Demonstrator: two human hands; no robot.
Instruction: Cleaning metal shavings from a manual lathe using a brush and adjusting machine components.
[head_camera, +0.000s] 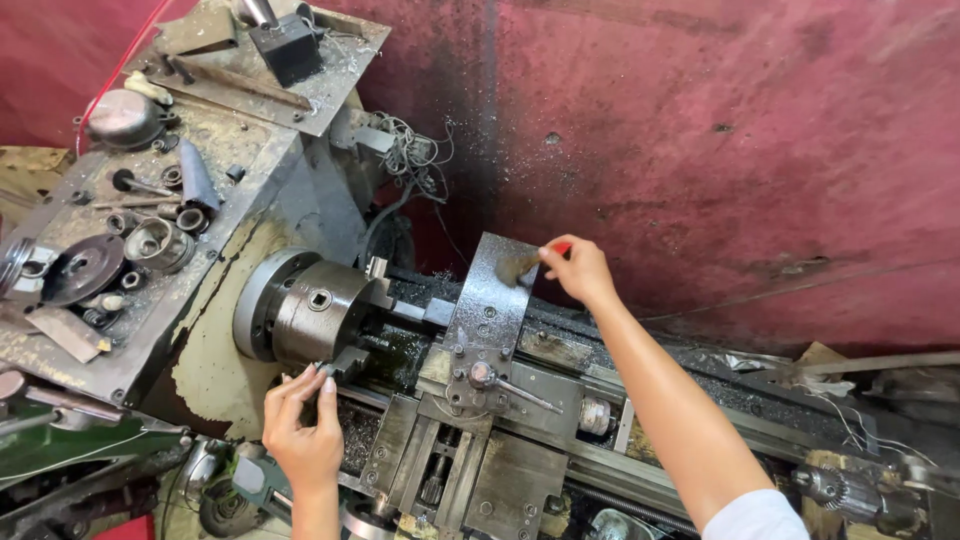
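Observation:
I look down on an old metal lathe. My left hand (303, 430) rests on the front of the round steel chuck (315, 312), fingers curled against its lower jaw. My right hand (577, 270) reaches over the bed and pinches a small brush with a red handle (548, 255). Its bristles touch the upper edge of the grey tool post plate (490, 300) on the carriage (470, 440). A short workpiece sticks out of the chuck towards that plate.
The headstock top (140, 250) holds loose rings, sleeves, bolts and a domed cap. A dark red wall (720, 150) rises behind the bed. Metal chips lie on the bed ways (700, 380). Tangled wires (415, 150) hang behind the chuck. A drill chuck (830, 488) lies at right.

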